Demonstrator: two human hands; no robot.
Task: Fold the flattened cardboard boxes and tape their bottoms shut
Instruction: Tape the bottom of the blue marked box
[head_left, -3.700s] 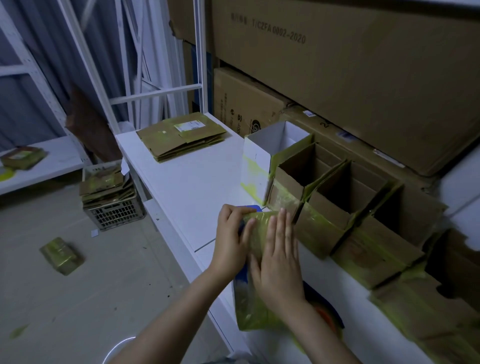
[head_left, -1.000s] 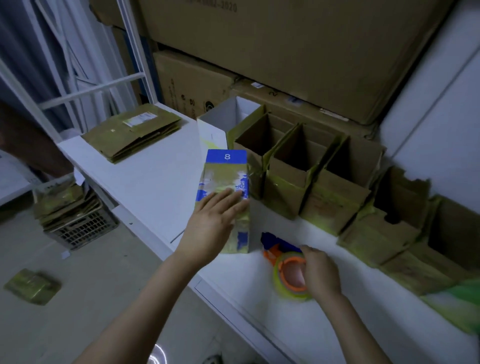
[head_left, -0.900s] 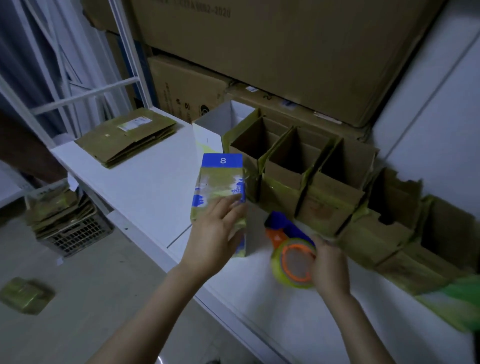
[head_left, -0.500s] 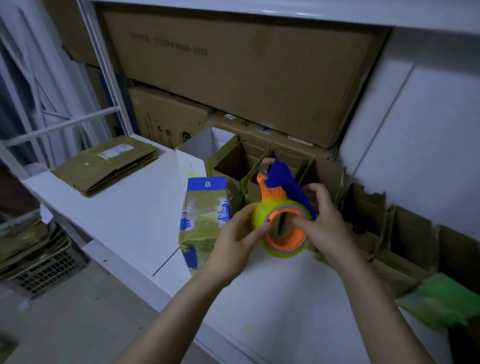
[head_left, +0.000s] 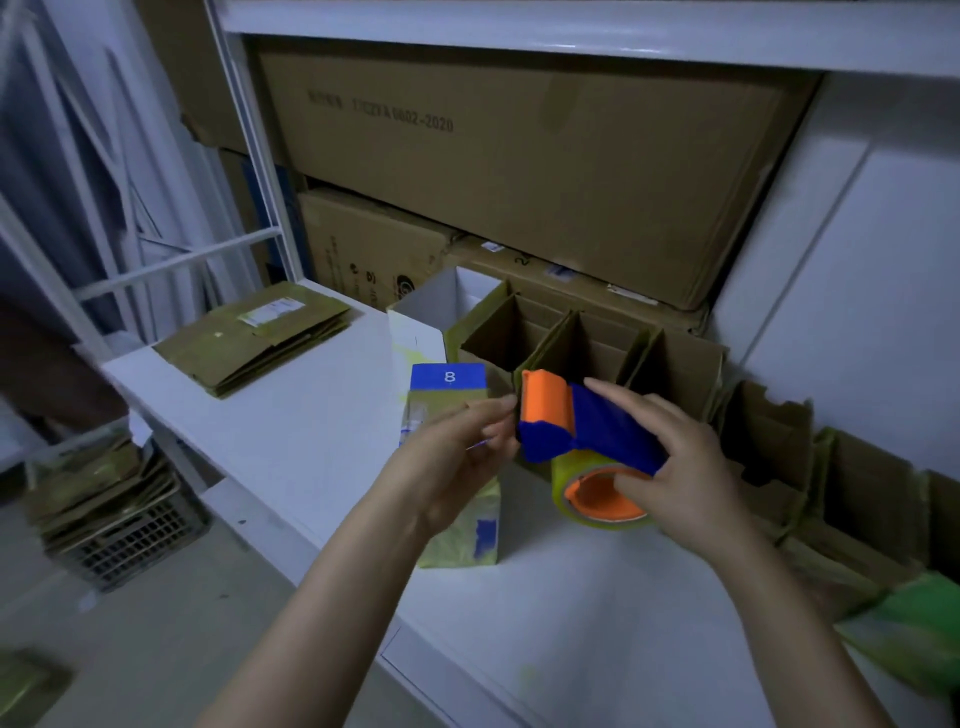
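Taping step: gripping tape dispenser (head_left: 582, 434) in right hand (head_left: 680, 467), pinching its orange front with left hand (head_left: 454, 460). Next, likely: draw tape across folded box (head_left: 450, 387) seam.

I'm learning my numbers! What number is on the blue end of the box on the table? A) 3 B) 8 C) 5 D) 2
B: a white 8 shows on the blue end of the box, just beyond the left hand, while the right hand holds the tape dispenser.
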